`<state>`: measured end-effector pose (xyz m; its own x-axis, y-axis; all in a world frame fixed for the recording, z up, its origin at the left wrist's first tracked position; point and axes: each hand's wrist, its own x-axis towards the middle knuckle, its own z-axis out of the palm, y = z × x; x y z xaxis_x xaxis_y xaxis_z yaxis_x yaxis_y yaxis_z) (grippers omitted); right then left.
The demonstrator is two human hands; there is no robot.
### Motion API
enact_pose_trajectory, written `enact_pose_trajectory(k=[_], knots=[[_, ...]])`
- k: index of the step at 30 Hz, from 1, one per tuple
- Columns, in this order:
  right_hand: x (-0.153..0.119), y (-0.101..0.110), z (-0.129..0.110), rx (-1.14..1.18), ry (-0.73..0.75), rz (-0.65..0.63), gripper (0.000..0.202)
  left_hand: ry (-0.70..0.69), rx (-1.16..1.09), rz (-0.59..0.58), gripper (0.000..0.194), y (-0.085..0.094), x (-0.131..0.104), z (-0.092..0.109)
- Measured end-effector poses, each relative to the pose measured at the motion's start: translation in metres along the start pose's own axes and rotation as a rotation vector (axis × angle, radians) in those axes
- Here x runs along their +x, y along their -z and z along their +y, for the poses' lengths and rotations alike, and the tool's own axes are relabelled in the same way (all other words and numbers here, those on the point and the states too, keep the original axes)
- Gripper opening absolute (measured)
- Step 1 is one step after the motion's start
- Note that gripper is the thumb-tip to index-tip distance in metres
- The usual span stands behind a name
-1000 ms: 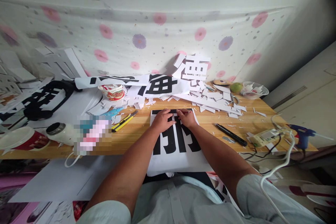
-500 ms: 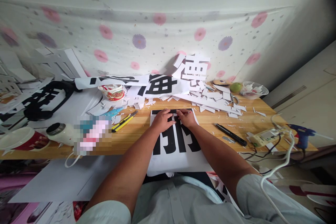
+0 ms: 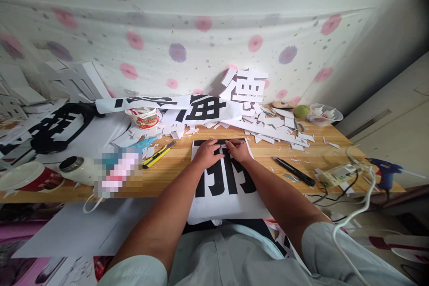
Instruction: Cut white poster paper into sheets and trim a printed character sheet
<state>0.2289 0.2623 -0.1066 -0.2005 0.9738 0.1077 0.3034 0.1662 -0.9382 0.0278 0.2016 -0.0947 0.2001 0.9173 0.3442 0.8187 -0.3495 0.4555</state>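
Note:
A white paper sheet [image 3: 231,208] printed with a bold black character lies at the table's front edge, its near end hanging over. Pressed on the upper left of the print, my left hand [image 3: 208,154] has its fingers spread and its thumb pointing right. My right hand [image 3: 238,152] pinches a slim dark, pen-like tool [image 3: 240,144] near the top of the character; its tip is too small to make out. Both hands rest close together on the sheet, a small gap between them.
A yellow utility knife [image 3: 158,155] lies left and a black utility knife [image 3: 295,171] right. White offcuts [image 3: 271,127] and a paper noodle tub [image 3: 144,118] stand behind. A power strip [image 3: 338,175] and blue glue gun [image 3: 385,174] sit at the right, near a white cable [image 3: 365,203].
My right hand has shifted very slightly toward me with the pen-like tool. My left hand stays in place on the sheet.

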Motion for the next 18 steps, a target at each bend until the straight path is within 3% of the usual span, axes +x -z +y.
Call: enact_pose_trajectory(k=[18], knots=[[-0.0030,0.0008,-0.0033,0.001,-0.056,-0.021,0.039,-0.012,0.006,0.015,0.038,-0.0017,-0.0005,-0.0014]])
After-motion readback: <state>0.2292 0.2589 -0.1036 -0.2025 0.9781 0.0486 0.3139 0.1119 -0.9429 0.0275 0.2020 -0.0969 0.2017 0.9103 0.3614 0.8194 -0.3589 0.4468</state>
